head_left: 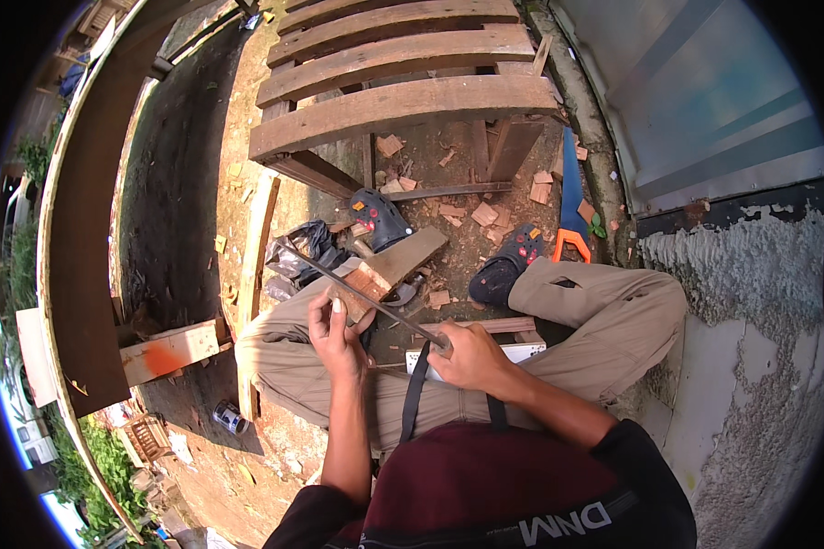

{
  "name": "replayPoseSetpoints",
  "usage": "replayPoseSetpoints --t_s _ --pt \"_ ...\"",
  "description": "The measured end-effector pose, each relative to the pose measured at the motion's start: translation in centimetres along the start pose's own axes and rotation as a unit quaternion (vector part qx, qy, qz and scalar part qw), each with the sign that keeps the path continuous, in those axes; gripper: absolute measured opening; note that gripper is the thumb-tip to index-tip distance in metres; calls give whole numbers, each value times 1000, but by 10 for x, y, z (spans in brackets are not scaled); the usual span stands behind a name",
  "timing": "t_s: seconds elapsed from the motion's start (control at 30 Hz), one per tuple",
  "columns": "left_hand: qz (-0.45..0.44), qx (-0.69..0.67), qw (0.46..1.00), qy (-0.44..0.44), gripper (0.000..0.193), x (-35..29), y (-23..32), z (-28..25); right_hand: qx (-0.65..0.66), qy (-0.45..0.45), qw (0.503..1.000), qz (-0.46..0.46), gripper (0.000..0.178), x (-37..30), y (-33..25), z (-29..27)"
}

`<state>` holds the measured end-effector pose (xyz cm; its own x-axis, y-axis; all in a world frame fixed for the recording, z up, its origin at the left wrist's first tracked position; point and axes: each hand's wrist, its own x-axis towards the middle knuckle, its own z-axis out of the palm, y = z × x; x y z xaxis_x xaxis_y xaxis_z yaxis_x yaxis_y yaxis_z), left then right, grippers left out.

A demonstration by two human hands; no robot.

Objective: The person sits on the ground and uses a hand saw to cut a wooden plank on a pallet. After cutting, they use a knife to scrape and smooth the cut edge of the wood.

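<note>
My right hand [471, 357] is wrapped round the near end of a long, narrow, file-like metal tool [375, 302]. The tool slants away to the far left, across the cut end of a wooden block [403, 256]. My left hand [341, 343] is closed at the near end of that block, thumb up beside the tool; its fingers are partly hidden. The block lies tilted between my legs, its cut end pale reddish and its top face greyer. Beyond it is a dark clog [380, 218] on one foot.
A slatted wooden bench [403, 101] stands ahead. Right of it a handsaw [572, 197] with an orange handle leans near the metal wall [705, 101]. Wood offcuts [494, 216] litter the ground. A dark plastic bag [311, 252], a long plank [256, 274] and a can [230, 417] lie leftward.
</note>
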<state>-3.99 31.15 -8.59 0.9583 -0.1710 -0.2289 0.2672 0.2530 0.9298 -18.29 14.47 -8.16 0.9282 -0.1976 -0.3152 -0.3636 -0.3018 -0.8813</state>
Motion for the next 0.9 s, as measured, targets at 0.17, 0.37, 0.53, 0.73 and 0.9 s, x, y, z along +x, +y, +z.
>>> replayPoseSetpoints --t_s 0.17,0.37,0.53,0.73,0.9 --pt "1 14 1000 25 31 0 -2 3 45 46 992 -110 30 -6 -14 -2" --pt "-23 -54 998 31 29 5 4 -19 -16 -16 1000 20 36 -1 9 17" --pt "-12 -56 998 32 31 2 2 -14 39 86 971 -219 29 -5 -22 7" --pt "-26 -51 998 16 33 8 -5 -25 -45 -33 998 2 39 5 9 3" --pt "-33 -61 998 8 28 7 -7 -24 48 40 989 -138 30 -6 -30 2"
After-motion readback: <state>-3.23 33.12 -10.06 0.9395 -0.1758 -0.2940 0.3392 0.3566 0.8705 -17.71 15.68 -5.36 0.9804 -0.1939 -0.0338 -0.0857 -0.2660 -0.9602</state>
